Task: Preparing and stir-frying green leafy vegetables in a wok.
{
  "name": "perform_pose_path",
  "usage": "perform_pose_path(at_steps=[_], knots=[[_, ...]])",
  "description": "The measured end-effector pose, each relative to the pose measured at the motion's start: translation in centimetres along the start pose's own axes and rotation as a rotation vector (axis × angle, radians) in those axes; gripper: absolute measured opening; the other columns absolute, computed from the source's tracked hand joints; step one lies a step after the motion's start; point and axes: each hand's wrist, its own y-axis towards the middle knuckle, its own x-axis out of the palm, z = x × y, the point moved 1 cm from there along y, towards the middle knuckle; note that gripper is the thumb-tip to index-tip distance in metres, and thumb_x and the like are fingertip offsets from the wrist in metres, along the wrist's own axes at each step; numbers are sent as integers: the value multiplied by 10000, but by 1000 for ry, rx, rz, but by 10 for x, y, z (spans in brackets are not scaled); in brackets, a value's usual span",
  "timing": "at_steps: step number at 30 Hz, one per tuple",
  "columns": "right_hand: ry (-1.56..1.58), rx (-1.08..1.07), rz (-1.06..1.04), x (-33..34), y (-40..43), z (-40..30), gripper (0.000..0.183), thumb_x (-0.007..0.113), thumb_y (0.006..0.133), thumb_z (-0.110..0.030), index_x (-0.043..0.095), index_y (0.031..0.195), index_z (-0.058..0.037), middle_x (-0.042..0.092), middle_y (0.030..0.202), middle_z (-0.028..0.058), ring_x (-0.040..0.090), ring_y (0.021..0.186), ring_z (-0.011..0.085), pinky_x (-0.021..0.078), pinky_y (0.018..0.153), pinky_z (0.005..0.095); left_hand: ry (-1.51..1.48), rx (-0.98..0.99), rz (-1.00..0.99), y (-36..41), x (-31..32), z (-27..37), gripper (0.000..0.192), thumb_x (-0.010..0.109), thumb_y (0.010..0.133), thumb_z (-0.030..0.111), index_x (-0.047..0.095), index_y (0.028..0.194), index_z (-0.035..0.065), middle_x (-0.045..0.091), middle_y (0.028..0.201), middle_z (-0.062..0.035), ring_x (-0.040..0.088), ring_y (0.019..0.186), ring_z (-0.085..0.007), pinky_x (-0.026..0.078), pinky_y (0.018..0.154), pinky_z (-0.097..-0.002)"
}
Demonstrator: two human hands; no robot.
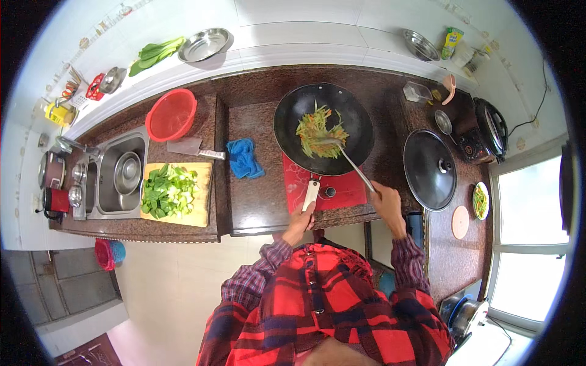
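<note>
A black wok (293,110) rests on a red cooktop (297,183) in front of me. My left hand (301,221) grips the wok's pale handle (311,194). In my right hand (387,205) is the metal handle of a spatula (357,168), which slants up and left into the wok. Its blade lies among shredded green vegetables with orange bits (316,130), partly covered by them. A round dark knob (329,191) shows on the cooktop just right of the wok handle.
Left of the wok lie a blue cloth (245,158), a cleaver (185,146), a red basket (171,114) and a cutting board (203,215) with chopped greens (167,190), beside a steel sink (122,210). To the right are a wok lid (425,174), a plate of shredded vegetables (480,201) and an electric cooker (485,132).
</note>
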Motion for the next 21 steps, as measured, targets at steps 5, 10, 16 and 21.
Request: perform_pose_path(at_steps=[5, 10, 16, 21], knots=[[-156, -40, 10, -12, -21, -1, 278, 517, 741, -132, 567, 1011, -84, 554, 667, 207, 555, 646, 368, 425, 554, 432, -13, -2, 8, 0, 2, -1, 286, 543, 802, 366, 474, 926, 117, 424, 518, 21, 360, 368, -52, 254, 315, -191], [-222, 26, 59, 23, 22, 8, 280, 524, 731, -116, 560, 1004, -66, 564, 679, 212, 555, 652, 375, 430, 557, 445, 18, 14, -10, 0, 2, 0, 290, 548, 799, 369, 478, 921, 115, 426, 518, 18, 359, 368, -55, 253, 312, -195], [-12, 74, 132, 19, 36, -8, 282, 519, 734, -119, 575, 1004, -62, 570, 737, 211, 559, 683, 368, 435, 588, 421, 15, 7, 11, -1, 1, 2, 292, 541, 805, 363, 482, 923, 102, 422, 518, 16, 353, 366, -63, 254, 310, -204], [-215, 88, 13, 44, 33, 3, 280, 517, 735, -116, 572, 1005, -66, 553, 689, 224, 552, 671, 379, 426, 581, 438, 6, 9, 12, -2, 4, 3, 292, 541, 805, 364, 479, 914, 101, 413, 517, 15, 352, 363, -69, 252, 311, -207]])
